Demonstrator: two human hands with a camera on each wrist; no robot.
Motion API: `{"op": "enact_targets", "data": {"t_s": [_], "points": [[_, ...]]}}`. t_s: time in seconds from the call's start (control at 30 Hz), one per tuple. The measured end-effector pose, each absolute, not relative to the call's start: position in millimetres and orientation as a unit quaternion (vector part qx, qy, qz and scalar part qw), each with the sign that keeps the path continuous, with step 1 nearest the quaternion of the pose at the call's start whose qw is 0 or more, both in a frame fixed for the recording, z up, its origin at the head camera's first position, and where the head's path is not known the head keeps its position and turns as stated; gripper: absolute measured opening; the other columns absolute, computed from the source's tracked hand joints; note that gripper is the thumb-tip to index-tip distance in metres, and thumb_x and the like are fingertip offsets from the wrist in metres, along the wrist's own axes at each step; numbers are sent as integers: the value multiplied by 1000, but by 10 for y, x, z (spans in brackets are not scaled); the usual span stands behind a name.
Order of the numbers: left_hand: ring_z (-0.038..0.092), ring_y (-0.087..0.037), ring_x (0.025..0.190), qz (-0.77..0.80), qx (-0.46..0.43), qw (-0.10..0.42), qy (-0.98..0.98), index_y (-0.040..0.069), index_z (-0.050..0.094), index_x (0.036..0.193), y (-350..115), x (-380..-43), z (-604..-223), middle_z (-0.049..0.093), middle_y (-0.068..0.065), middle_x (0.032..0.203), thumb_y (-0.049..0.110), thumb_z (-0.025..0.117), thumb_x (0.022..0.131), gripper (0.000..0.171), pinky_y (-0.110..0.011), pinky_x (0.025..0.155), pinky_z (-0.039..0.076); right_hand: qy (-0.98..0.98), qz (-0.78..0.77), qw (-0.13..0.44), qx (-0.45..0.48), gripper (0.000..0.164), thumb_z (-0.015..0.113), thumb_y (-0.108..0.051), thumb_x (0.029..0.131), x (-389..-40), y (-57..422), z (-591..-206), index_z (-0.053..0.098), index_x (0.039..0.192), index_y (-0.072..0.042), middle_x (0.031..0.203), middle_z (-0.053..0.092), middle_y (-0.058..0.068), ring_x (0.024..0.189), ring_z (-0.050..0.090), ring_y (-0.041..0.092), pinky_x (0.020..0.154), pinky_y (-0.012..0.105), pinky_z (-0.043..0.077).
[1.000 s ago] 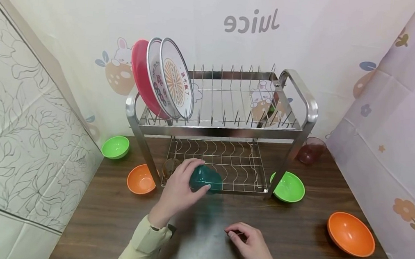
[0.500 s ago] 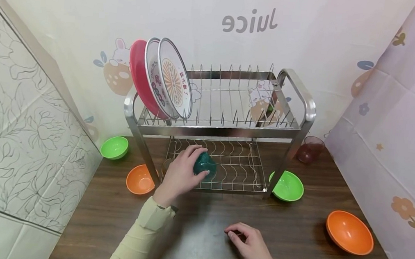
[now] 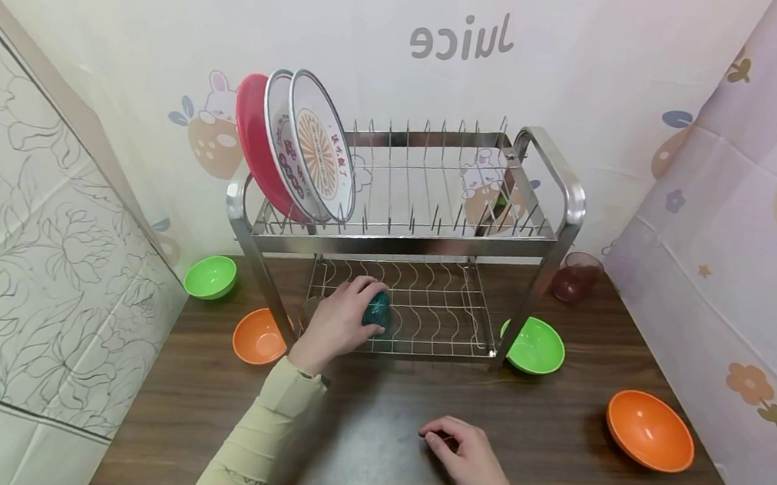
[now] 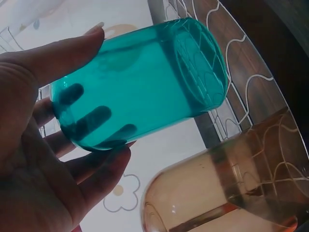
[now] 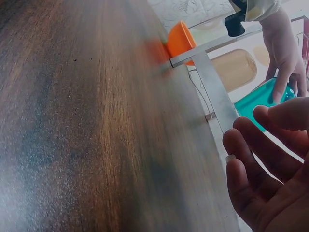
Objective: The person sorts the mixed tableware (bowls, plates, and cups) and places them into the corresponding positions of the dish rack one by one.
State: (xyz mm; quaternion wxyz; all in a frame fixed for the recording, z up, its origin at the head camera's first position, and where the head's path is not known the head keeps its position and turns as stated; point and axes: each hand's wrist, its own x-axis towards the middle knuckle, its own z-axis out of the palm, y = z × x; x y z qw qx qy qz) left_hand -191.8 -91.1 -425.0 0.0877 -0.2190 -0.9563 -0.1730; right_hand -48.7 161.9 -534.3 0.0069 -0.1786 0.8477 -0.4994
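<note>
My left hand [image 3: 338, 321] grips a clear teal cup [image 3: 377, 311] at the lower tier [image 3: 438, 312] of a metal dish rack. In the left wrist view, thumb and fingers wrap one end of the teal cup [image 4: 140, 87], and its other end points at the wire shelf. Beside it on that tier sits a clear amber cup [image 4: 198, 186], mostly hidden behind my hand in the head view. On the table in front of the rack, my right hand [image 3: 469, 461] rests with loosely curled fingers and holds nothing.
Three plates [image 3: 320, 156] lean at the left of the upper tier [image 3: 427, 192]. Left of the rack are a green bowl [image 3: 210, 277] and an orange bowl [image 3: 258, 337]. To its right stand a green bowl [image 3: 537, 346], a reddish cup [image 3: 576, 278] and an orange bowl [image 3: 649, 431].
My left hand has carried the teal cup back and slightly left, from the rack's front edge in over the lower tier. The right hand has stayed in place.
</note>
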Motion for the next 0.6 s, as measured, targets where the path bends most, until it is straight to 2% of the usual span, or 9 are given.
{"op": "enact_targets", "data": {"t_s": [0.3,0.6], "points": [[58,-29,110,-157,-228,68,-959,23,56,135,-917,-1956,-4347,53,-3,134,32,88,75,68,-47,78,56,850,-490,-13,-190,12,68,-10,94,-492,1622,-5372,74,96,-20,93,68,-15,84,62,3,73,28,51],[58,-27,105,-145,-229,27,-962,21,55,137,-909,-1934,-4384,55,-4,134,33,87,77,69,-45,80,55,852,-491,-2,-180,9,68,-10,94,-503,1609,-5396,74,97,-16,93,68,-15,85,62,4,74,28,51]]}}
